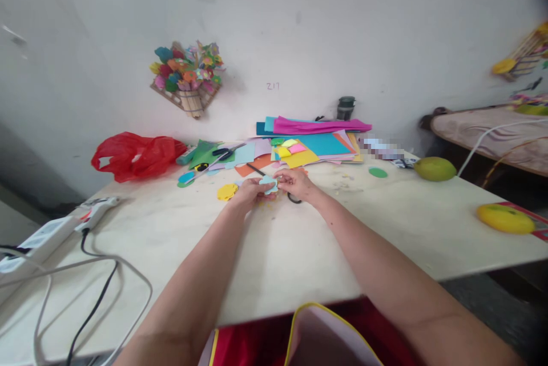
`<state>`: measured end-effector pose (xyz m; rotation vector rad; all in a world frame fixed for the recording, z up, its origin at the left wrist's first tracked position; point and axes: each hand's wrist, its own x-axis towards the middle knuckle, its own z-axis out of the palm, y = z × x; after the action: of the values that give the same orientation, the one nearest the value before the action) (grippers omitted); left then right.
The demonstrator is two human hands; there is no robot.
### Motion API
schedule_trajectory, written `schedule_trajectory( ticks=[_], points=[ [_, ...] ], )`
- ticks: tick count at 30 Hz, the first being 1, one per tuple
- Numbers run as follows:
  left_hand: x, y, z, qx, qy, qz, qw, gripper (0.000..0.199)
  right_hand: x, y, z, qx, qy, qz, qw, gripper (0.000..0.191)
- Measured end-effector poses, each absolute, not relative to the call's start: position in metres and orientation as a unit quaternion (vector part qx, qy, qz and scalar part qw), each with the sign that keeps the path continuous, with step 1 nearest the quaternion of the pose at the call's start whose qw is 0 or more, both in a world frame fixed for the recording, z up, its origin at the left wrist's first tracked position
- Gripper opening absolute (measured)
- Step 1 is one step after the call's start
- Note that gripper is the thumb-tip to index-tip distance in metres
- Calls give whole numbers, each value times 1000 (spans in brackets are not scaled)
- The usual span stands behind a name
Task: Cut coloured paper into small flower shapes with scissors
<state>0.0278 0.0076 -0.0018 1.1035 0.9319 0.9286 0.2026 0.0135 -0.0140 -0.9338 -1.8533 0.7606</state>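
Red cloth [252,346], cut off; left fingers [252,186] partly cover blue paper [269,183].

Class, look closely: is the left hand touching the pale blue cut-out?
Touching. The head view shows the left hand holding the pale blue cut-out, with the thumb overlapping its edge.

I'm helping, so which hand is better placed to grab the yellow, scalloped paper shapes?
Left, probably: the yellow paper shapes lie beside the left hand; the right hand is farther away.
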Motion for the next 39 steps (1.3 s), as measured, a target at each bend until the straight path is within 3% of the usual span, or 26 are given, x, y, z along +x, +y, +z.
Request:
schedule_trajectory(
  ticks=[6,13,21,32,39],
  points=[
    [27,6,0,494,407,402,654,19,204,15,-15,-356,-773,273,449,11],
    [28,6,0,481,388,393,681,19,203,15,-16,-365,-768,288,441,12],
    [29,1,3,487,360,391,693,40,202,13,-16,-433,-740,249,451,5],
    [26,5,-1,513,350,400,674,28,196,9,-15,-443,-685,333,472,4],
    [27,5,-3,489,386,408,667,19,207,11,-9,-488,-660,252,513,5]
  ],
)
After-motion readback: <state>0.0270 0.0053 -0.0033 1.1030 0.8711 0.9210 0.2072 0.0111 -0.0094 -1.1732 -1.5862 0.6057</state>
